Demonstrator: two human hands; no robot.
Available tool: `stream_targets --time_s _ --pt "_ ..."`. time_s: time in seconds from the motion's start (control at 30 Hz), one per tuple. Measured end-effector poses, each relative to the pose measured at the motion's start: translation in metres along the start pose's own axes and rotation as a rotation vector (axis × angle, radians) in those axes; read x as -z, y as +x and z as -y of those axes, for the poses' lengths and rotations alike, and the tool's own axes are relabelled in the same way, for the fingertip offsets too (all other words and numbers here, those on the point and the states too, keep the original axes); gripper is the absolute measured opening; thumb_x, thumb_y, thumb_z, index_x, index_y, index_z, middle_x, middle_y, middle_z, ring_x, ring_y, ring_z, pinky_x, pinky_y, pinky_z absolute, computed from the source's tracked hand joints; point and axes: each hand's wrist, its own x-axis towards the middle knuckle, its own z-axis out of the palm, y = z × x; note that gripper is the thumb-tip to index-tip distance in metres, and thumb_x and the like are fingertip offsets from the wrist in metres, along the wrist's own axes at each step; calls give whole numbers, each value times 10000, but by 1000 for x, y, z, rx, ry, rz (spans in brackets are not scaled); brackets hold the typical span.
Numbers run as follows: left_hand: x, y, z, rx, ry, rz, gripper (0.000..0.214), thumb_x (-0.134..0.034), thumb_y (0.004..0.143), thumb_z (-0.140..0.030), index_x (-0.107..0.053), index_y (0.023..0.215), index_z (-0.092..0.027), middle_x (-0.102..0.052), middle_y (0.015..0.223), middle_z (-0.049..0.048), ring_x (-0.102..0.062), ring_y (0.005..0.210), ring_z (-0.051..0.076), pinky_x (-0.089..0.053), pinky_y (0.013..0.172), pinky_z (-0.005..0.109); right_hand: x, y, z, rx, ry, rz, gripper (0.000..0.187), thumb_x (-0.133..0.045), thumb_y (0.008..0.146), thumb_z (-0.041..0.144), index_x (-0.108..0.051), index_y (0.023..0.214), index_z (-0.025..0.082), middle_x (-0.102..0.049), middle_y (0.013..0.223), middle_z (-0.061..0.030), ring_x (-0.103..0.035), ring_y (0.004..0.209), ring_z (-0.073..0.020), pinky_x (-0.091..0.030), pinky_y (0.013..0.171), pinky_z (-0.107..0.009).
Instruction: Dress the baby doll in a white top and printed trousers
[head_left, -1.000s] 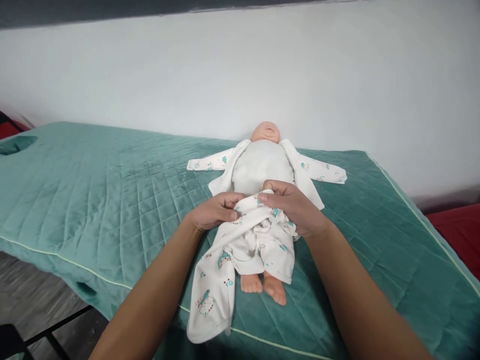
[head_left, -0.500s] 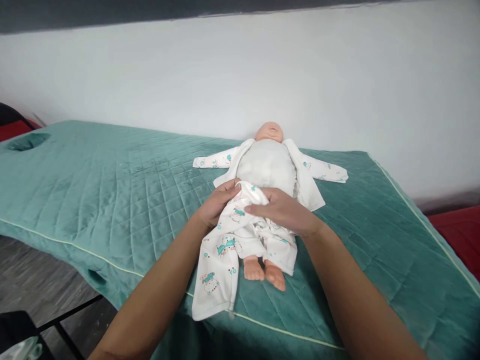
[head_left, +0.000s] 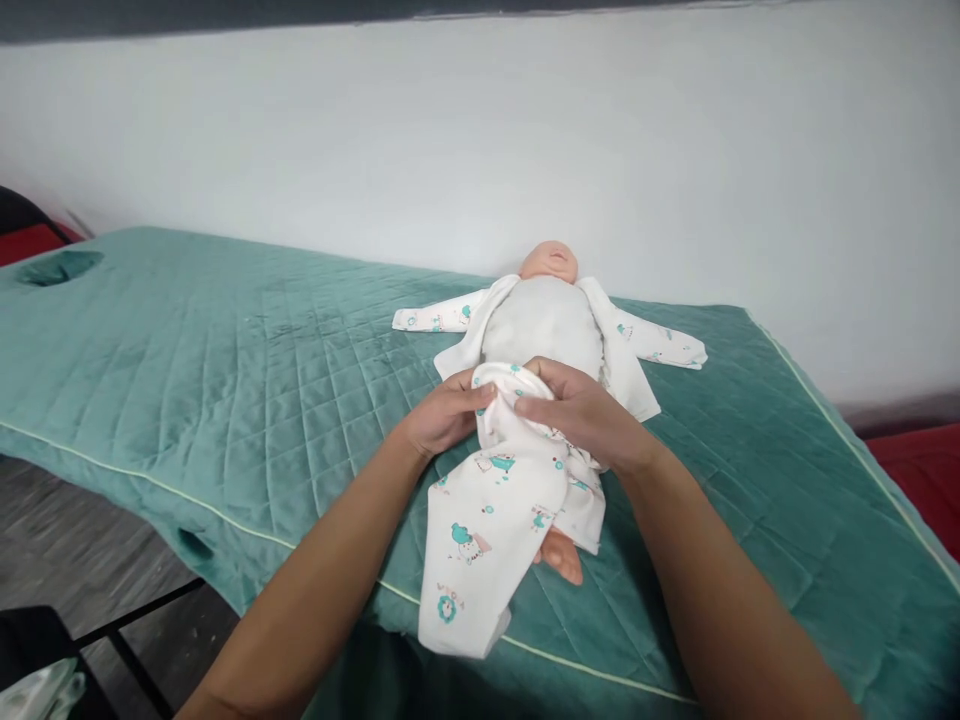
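Observation:
A baby doll (head_left: 544, 320) lies on its back on a green quilted table cover (head_left: 225, 370), head toward the wall. It wears an open white printed top with the sleeves spread out. White printed pants (head_left: 499, 510) cover its legs; one foot (head_left: 562, 555) shows below. My left hand (head_left: 442, 415) and my right hand (head_left: 581, 410) both pinch the pants' waistband at the doll's waist, fingers closed on the fabric. One loose pant leg hangs down over the table's front edge.
A white wall runs behind the table. The cover has a face hole (head_left: 56, 268) at the far left. Red padding (head_left: 919, 470) shows at the right. Dark floor and a black table frame (head_left: 127, 640) lie below the front edge.
Both hands have shifted the pants' waistband on the doll's waist. The loose pant leg swung right and now hides one foot. The view moved slightly.

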Motion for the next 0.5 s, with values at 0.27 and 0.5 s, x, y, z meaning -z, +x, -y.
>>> stream_targets --time_s 0.27,0.5 --pt "-3 -3 -2 14 161 -82 477 -826 672 -547 -691 828 -118 -657 694 14 -558 581 103 -431 540 207 5 -5 -2 -81 62 130 340 -786 746 350 -703 1045 211 -721 1036 -31 -649 935 -222 -511 784 -339" --pt "3 -5 -6 182 333 226 411 -919 569 -366 -732 821 -100 -723 767 50 -631 653 160 -512 615 253 3 0 -10 -112 191 -177 216 -758 739 309 -569 780 211 -549 675 52 -491 603 -112 -404 543 -241"
